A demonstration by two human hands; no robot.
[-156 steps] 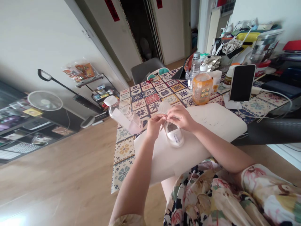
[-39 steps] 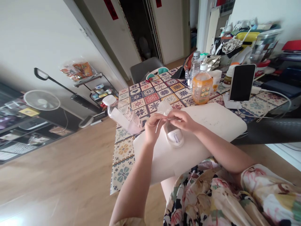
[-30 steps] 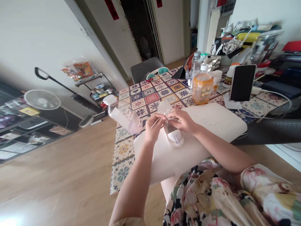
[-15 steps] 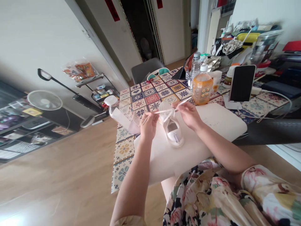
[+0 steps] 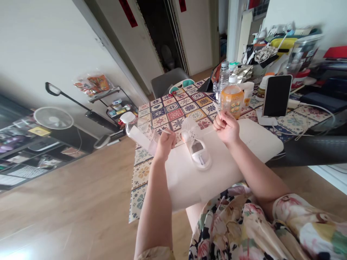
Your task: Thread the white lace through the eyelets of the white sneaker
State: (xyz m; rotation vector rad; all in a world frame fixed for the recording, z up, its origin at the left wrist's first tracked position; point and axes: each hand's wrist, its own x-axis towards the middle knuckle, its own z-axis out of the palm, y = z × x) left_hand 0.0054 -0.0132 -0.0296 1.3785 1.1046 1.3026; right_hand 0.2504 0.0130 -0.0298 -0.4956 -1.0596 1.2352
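Observation:
A white shoe (image 5: 206, 156) lies on a white mat (image 5: 187, 191), its opening towards me and its toe pointing away. My left hand (image 5: 165, 143) is closed to the left of the shoe, gripping one end of a white shoelace. On the other side and a little higher, my right hand (image 5: 227, 127) is closed on another part of the lace, which sticks up past the fingers. The lace between the hands and the shoe is too faint to follow fully. Some lacing (image 5: 191, 134) shows over the shoe's tongue.
A clear, white-capped jar (image 5: 141, 137) stands left of my left hand. Just beyond my right hand are an orange-labelled jar (image 5: 231, 97) and a plastic bottle (image 5: 224, 77). A phone (image 5: 277, 95) stands upright on the right, with a white cable. The tablecloth (image 5: 141, 187) is patterned.
My hands have moved apart, the left one left and down, the right one to the right. The lace that crossed above the shoe is drawn out to the sides.

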